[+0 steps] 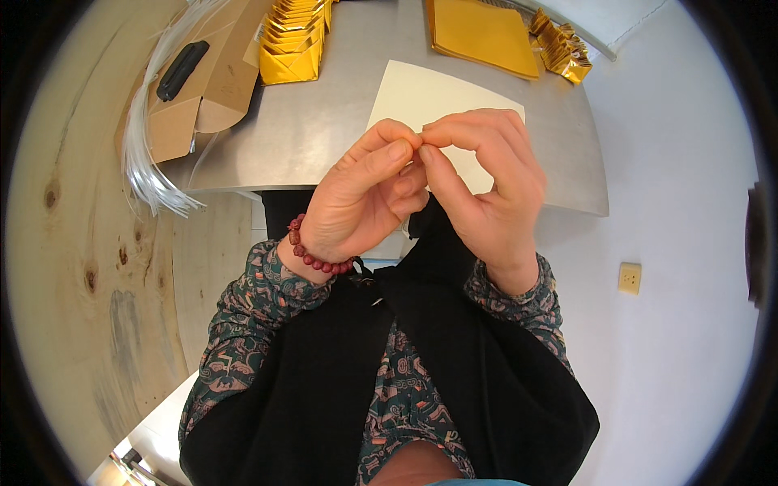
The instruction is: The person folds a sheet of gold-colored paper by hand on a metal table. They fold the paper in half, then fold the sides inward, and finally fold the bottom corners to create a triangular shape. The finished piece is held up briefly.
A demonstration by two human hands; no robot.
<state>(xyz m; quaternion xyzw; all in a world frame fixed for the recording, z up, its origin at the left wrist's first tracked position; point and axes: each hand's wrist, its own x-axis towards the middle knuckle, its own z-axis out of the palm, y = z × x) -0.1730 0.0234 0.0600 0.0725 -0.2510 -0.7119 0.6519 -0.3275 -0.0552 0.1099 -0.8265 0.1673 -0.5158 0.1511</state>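
Observation:
My left hand (369, 198) and my right hand (486, 182) are raised close together above the near edge of a grey metal table (324, 121). Thumb and forefinger tips of both hands meet in a pinch at one spot; whatever is between them is too small or thin to make out. A pale cream sheet (421, 93) lies on the table right behind the hands. My left wrist carries a dark red bead bracelet (312, 255).
A row of folded gold paper pieces (293, 40) stands at the back left, a stack of gold sheets (482, 34) at the back, more gold pieces (561, 49) at the back right. Brown cardboard boxes (203, 81) and a bundle of clear strands (150, 154) lie at the left.

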